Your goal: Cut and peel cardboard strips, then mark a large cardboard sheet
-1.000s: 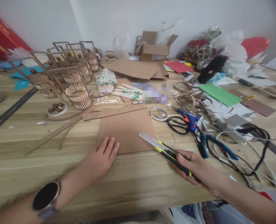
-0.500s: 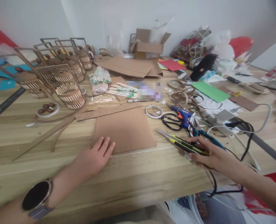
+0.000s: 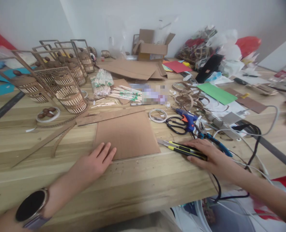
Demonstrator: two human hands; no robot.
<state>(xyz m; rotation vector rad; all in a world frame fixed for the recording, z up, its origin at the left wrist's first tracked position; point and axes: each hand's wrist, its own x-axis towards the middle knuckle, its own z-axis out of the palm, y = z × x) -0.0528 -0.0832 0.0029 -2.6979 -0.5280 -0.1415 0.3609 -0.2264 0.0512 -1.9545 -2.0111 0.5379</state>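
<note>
A brown cardboard sheet (image 3: 130, 135) lies flat on the wooden table. My left hand (image 3: 95, 162) rests at its lower left corner, fingers stretched out and lying flat. To the right, my right hand (image 3: 207, 153) grips a black and yellow utility knife (image 3: 181, 149) low over the tabletop. Its bare blade points left, by the sheet's right edge. A narrow cardboard strip (image 3: 109, 116) lies over the sheet's top edge. Just beyond the knife are black-handled scissors (image 3: 177, 129), a blue glue gun (image 3: 190, 121) and a roll of tape (image 3: 150, 116).
Several small stick-sided lanterns (image 3: 72, 100) with tall frames crowd the left. Bundled sticks (image 3: 125, 94) and large cardboard pieces (image 3: 133, 69) lie behind the sheet. Curled strips (image 3: 185, 100), green paper (image 3: 216, 93), blue-handled pliers (image 3: 220, 145) and looping cables (image 3: 256, 141) clutter the right.
My right hand and the utility knife have moved left and slightly down, bringing the blade closer to the sheet. My left hand stays at the sheet's corner. The view has shifted slightly.
</note>
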